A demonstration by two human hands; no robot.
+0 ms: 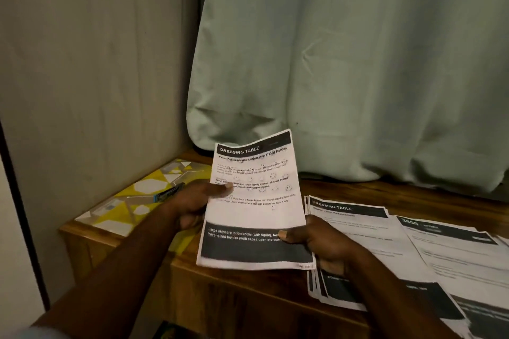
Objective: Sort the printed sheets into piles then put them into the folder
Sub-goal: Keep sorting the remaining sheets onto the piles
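Both hands pinch one printed sheet: left hand (pixel 192 201) at its side, right hand (pixel 311 237) at its bottom corner, probably for reading before piling.

The curtain (pixel 358 63) hangs down onto the back of the counter (pixel 358 187) and closes off its far edge, and the wall (pixel 96 63) shuts in the left side. Overlapping piles of printed sheets (pixel 366 231) cover the right part. The yellow patterned folder (pixel 132 201), with a blue pen (pixel 168 192) lying on it, fills the left corner. Bare wood lies between them, below the raised sheet (pixel 256 201), and in a strip behind the piles.
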